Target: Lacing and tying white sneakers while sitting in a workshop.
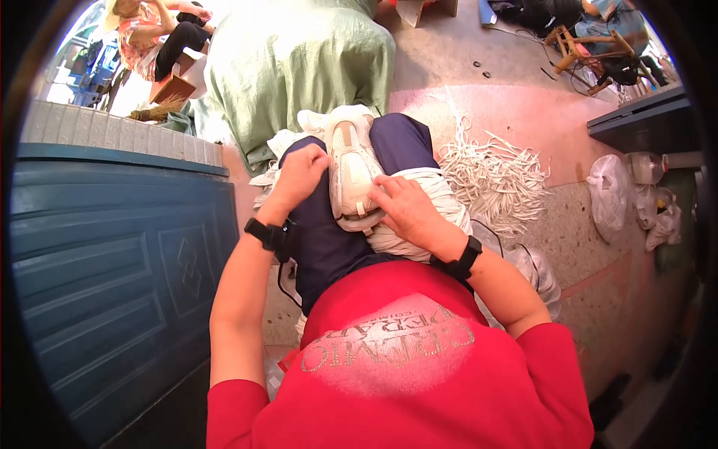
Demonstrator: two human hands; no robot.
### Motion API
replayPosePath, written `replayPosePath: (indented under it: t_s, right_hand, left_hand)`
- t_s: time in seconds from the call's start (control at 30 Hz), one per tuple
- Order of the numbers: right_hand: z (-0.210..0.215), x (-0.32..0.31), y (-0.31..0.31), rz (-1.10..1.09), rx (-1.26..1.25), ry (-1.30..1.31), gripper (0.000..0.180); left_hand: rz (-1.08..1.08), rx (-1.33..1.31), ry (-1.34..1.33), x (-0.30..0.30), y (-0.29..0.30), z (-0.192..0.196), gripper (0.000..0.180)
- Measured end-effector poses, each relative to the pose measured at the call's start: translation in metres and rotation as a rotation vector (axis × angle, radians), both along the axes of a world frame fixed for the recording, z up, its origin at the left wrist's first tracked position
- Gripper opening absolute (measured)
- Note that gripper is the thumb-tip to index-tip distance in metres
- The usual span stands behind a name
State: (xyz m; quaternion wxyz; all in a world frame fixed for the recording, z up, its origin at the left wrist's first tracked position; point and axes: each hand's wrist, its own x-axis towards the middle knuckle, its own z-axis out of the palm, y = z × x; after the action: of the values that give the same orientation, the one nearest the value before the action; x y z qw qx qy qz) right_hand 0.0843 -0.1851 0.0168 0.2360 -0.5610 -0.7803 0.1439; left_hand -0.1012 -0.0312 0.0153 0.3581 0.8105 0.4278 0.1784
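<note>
shoe (pixel 354 170) — off-wht w/ tan

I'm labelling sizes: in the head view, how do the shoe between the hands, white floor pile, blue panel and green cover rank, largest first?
1. Blue panel
2. Green cover
3. White pile
4. Shoe

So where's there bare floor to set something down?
Bare floor shows between the white strand heap and the clear plastic bag at right, and past that heap, right of the green cloth. Your lap is crowded: beige shoe between left hand and right hand, white bundle beside it.
</note>
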Motion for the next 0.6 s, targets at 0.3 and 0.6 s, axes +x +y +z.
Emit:
replayPosePath:
  t_s: [0.3,0.6]
  right_hand:
    - [-0.004,-0.006,0.011,-0.006,-0.013,-0.113,0.037]
    - [-0.003,0.009,0.032,0.096,-0.121,-0.161,0.035]
  left_hand:
    - [0.069,0.291,0.196,0.016,0.030,-0.038,0.021]
    - [-0.238,0.372,0.036,0.002,-0.064,0.031,0.046]
